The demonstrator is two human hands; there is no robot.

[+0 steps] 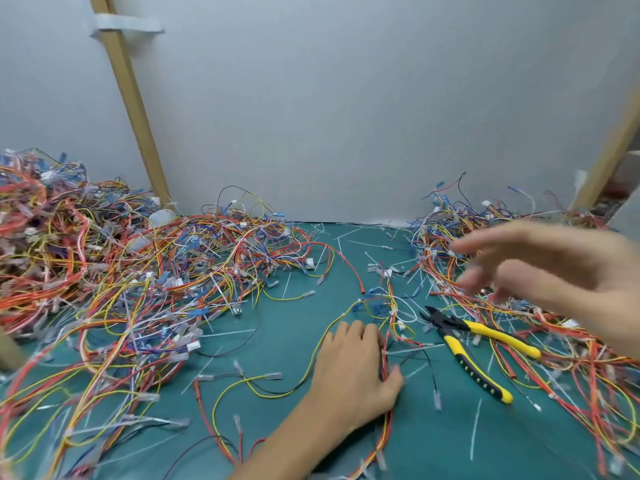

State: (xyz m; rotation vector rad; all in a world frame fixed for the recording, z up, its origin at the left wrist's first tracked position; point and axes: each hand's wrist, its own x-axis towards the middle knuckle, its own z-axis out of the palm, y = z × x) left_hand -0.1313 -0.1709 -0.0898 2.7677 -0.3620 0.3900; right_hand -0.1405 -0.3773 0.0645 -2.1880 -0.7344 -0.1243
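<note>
Grey-white wall [346, 116] at the back, with two slanted wooden battens [131, 109] against it; the one on the left has a tape strip [128, 27] across it. Below is a green desk [426, 452] covered in wiring.

Landmark is the yellow-handled cutters [465, 358], lying flat on the desk with handles spread and black tip aimed up-left.

The left hand [356, 372] is just left of the cutters, palm down on the desk. Its fingers [353, 332] and thumb are closed around a wire bundle [386, 429] of red, orange and yellow leads. The bundle runs between thumb and index finger, continues toward the near edge below the hand, and goes up past the cutters' tip on the far side.

The right hand [540, 268] is above and right of the cutters, off the desk and motion-blurred. Its fingers are spread and loose, holding nothing.

- Right wire pile [433, 247]: behind and right of the cutters, partly hidden by the right hand, with strands running under the cutters' handles.
- Left wire pile [104, 265]: well left of the cutters, bigger and heaped high toward the wall.
- Loose white cable ties [476, 427]: scattered all round the cutters.
- Black lead [433, 379] with a clear terminal: just left of the lower cutter handle.
- Yellow lead [311, 362]: loops from beyond the left hand's far side.
</note>
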